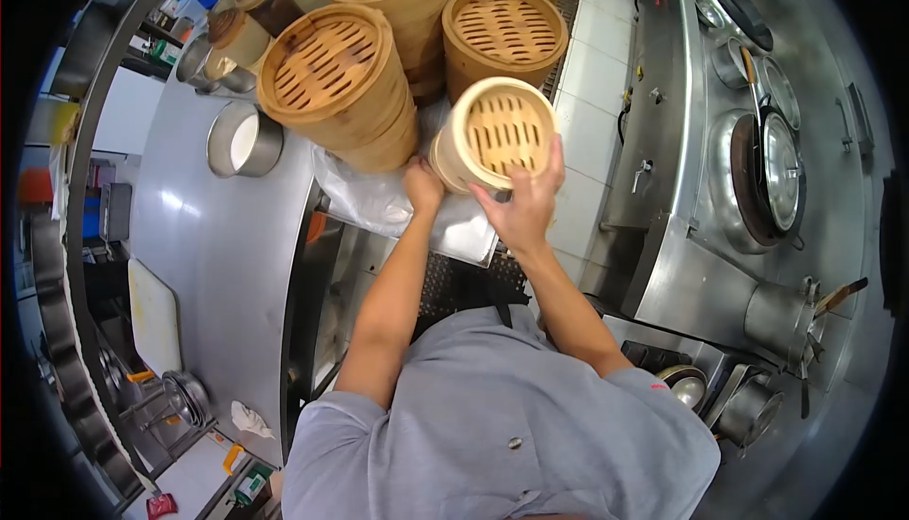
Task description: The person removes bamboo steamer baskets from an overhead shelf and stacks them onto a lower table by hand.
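Observation:
Several stacks of round bamboo steamers with slatted lids stand at the top of the view. My right hand [527, 206] is closed on the near side and lid edge of the smallest steamer stack [502, 132], its fingers over the rim. Low beside that stack, between it and the large left steamer stack [331, 70], is my left hand [423, 186]. Its fingers are curled and partly hidden, and what they hold cannot be made out. Clear plastic sheeting [355, 188] lies under the steamers. Another steamer stack [505, 32] stands just behind the small one.
A metal pot [244, 139] with white contents sits on the steel counter [213, 255] at left, near lidded jars [237, 37]. A white cutting board [153, 316] is farther down. Across the tiled floor [587, 132], a stove with woks and a lidded pan [779, 174] runs along the right.

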Action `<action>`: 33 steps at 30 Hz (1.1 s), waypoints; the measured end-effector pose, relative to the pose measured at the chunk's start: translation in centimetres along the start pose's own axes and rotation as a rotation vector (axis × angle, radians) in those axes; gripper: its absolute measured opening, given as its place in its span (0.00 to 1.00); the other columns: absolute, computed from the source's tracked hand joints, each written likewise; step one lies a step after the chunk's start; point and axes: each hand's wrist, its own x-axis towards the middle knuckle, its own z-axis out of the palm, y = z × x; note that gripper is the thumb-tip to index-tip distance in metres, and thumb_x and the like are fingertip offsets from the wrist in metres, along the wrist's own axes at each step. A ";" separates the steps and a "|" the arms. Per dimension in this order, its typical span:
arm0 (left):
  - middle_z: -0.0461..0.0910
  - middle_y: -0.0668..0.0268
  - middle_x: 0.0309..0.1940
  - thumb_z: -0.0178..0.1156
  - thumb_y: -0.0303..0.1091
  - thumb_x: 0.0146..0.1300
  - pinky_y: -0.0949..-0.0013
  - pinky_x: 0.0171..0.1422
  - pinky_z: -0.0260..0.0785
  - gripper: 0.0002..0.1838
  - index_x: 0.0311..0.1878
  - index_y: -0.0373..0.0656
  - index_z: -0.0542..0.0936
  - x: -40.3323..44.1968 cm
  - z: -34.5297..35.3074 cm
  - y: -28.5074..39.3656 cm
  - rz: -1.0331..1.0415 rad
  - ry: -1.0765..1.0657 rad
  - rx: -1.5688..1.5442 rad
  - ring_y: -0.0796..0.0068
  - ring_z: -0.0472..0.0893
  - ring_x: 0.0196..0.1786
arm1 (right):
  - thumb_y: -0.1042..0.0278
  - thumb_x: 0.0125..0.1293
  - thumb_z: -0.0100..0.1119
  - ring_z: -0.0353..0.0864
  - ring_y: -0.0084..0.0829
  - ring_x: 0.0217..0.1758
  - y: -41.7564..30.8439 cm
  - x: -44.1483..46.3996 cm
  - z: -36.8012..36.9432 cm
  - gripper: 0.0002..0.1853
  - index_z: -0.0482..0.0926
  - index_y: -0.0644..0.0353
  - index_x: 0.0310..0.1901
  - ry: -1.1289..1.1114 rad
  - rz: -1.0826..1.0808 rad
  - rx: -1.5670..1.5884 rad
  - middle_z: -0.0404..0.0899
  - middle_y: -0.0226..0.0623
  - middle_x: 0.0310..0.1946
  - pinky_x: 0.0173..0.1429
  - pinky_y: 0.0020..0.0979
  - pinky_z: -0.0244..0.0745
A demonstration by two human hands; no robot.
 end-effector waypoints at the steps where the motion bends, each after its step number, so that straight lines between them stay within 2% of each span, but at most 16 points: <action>1: 0.82 0.42 0.45 0.56 0.37 0.66 0.54 0.58 0.71 0.19 0.53 0.30 0.76 -0.9 0.2 -1.3 0.181 -0.034 0.110 0.43 0.81 0.52 | 0.60 0.44 0.82 0.52 0.68 0.73 -0.8 0.1 0.6 0.29 0.73 0.58 0.42 -0.047 -0.047 -0.056 0.47 0.67 0.73 0.72 0.55 0.58; 2: 0.82 0.42 0.45 0.56 0.37 0.66 0.54 0.58 0.71 0.19 0.53 0.30 0.76 -1.7 0.7 -2.3 0.177 -0.022 0.111 0.43 0.81 0.52 | 0.60 0.43 0.82 0.53 0.70 0.72 -1.4 0.3 1.3 0.29 0.74 0.57 0.43 -0.084 -0.072 -0.090 0.47 0.68 0.72 0.70 0.56 0.60; 4: 0.84 0.46 0.42 0.59 0.39 0.63 0.50 0.61 0.68 0.20 0.53 0.34 0.76 -4.0 1.8 -3.9 0.390 -0.044 0.469 0.46 0.82 0.49 | 0.58 0.42 0.81 0.51 0.72 0.72 -2.2 0.8 2.9 0.26 0.75 0.56 0.40 -0.094 -0.107 -0.078 0.48 0.67 0.72 0.67 0.58 0.66; 5: 0.84 0.46 0.42 0.59 0.39 0.63 0.50 0.61 0.68 0.20 0.53 0.34 0.76 -4.8 1.7 -3.6 0.392 -0.039 0.469 0.46 0.82 0.49 | 0.59 0.43 0.81 0.52 0.73 0.72 -2.4 1.2 3.4 0.25 0.76 0.55 0.40 -0.092 -0.104 -0.098 0.48 0.65 0.73 0.64 0.59 0.70; 7: 0.84 0.48 0.42 0.60 0.39 0.60 0.46 0.61 0.65 0.21 0.54 0.39 0.76 -7.3 -0.8 0.3 0.135 -0.499 0.497 0.48 0.83 0.48 | 0.58 0.42 0.81 0.53 0.73 0.72 -2.2 1.6 3.5 0.26 0.76 0.55 0.40 -0.104 -0.114 -0.094 0.48 0.65 0.73 0.62 0.58 0.72; 10: 0.85 0.50 0.39 0.59 0.39 0.61 0.45 0.59 0.65 0.19 0.53 0.40 0.78 -9.8 -0.2 0.0 0.329 -0.458 0.578 0.51 0.84 0.46 | 0.56 0.39 0.82 0.55 0.72 0.71 -1.0 2.4 3.0 0.29 0.76 0.52 0.43 -0.121 -0.176 -0.081 0.48 0.63 0.73 0.58 0.56 0.76; 12: 0.85 0.49 0.37 0.58 0.40 0.63 0.46 0.56 0.66 0.15 0.47 0.40 0.81 -10.4 0.5 -0.2 0.413 -0.454 0.557 0.51 0.84 0.45 | 0.55 0.37 0.83 0.54 0.66 0.74 -0.2 2.5 2.6 0.37 0.72 0.53 0.49 -0.224 -0.133 0.066 0.48 0.64 0.73 0.72 0.55 0.63; 13: 0.85 0.47 0.36 0.57 0.40 0.64 0.47 0.54 0.66 0.14 0.41 0.40 0.84 -10.5 0.4 0.1 0.492 -0.450 0.538 0.50 0.84 0.44 | 0.54 0.36 0.84 0.52 0.61 0.76 1.5 2.1 2.5 0.49 0.67 0.54 0.62 -0.130 -0.160 0.212 0.47 0.63 0.74 0.76 0.52 0.58; 14: 0.85 0.47 0.36 0.57 0.40 0.64 0.47 0.54 0.66 0.14 0.41 0.40 0.84 -10.9 0.3 0.4 0.502 -0.446 0.549 0.50 0.84 0.44 | 0.54 0.36 0.84 0.52 0.61 0.76 2.5 0.5 2.6 0.49 0.67 0.54 0.62 -0.115 -0.159 0.215 0.47 0.63 0.74 0.76 0.52 0.58; 16: 0.85 0.49 0.37 0.57 0.38 0.65 0.47 0.56 0.65 0.13 0.39 0.40 0.84 -11.2 -0.4 1.8 0.469 -0.510 0.564 0.52 0.83 0.45 | 0.55 0.34 0.86 0.51 0.58 0.77 4.1 -2.7 3.6 0.65 0.52 0.62 0.72 -0.100 0.233 0.322 0.48 0.62 0.74 0.78 0.47 0.53; 17: 0.85 0.49 0.37 0.56 0.37 0.64 0.47 0.57 0.64 0.12 0.40 0.40 0.84 -11.1 -0.3 1.5 0.484 -0.565 0.603 0.52 0.83 0.45 | 0.57 0.32 0.87 0.54 0.55 0.77 3.9 -3.6 4.4 0.75 0.38 0.69 0.75 -0.248 0.154 0.221 0.51 0.61 0.74 0.78 0.43 0.53; 21: 0.85 0.52 0.36 0.56 0.32 0.61 0.46 0.54 0.65 0.10 0.42 0.42 0.84 -11.9 -0.2 1.3 0.643 -0.569 0.606 0.52 0.83 0.44 | 0.58 0.31 0.87 0.53 0.57 0.76 4.6 -3.6 8.7 0.73 0.43 0.70 0.74 -0.138 0.407 0.316 0.51 0.60 0.74 0.79 0.45 0.51; 23: 0.84 0.53 0.34 0.56 0.30 0.61 0.47 0.54 0.65 0.09 0.42 0.42 0.83 -12.8 -1.5 1.8 0.702 -0.606 0.546 0.52 0.83 0.44 | 0.57 0.31 0.87 0.57 0.57 0.75 5.1 -2.8 7.3 0.75 0.39 0.66 0.75 -0.288 0.285 0.309 0.52 0.62 0.73 0.77 0.42 0.57; 26: 0.83 0.55 0.33 0.53 0.28 0.64 0.47 0.49 0.64 0.09 0.44 0.42 0.81 -13.0 -2.2 1.6 0.808 -0.628 0.488 0.52 0.82 0.40 | 0.55 0.32 0.87 0.57 0.58 0.75 5.8 -3.1 7.3 0.75 0.38 0.64 0.76 -0.292 0.272 0.208 0.53 0.60 0.73 0.76 0.43 0.60; 29: 0.82 0.50 0.32 0.57 0.29 0.63 0.46 0.47 0.66 0.06 0.39 0.38 0.79 -12.5 -2.5 0.9 0.682 -0.667 0.395 0.44 0.80 0.39 | 0.54 0.32 0.86 0.56 0.58 0.75 6.4 -3.5 7.6 0.75 0.38 0.64 0.76 -0.300 0.260 0.143 0.52 0.59 0.74 0.75 0.42 0.62; 33: 0.83 0.47 0.34 0.57 0.28 0.63 0.45 0.48 0.69 0.06 0.40 0.36 0.79 -12.9 -2.1 -0.6 0.621 -0.584 0.395 0.41 0.81 0.40 | 0.54 0.35 0.85 0.57 0.60 0.75 6.1 -3.8 7.9 0.74 0.37 0.64 0.76 -0.302 0.236 0.181 0.51 0.60 0.74 0.73 0.44 0.63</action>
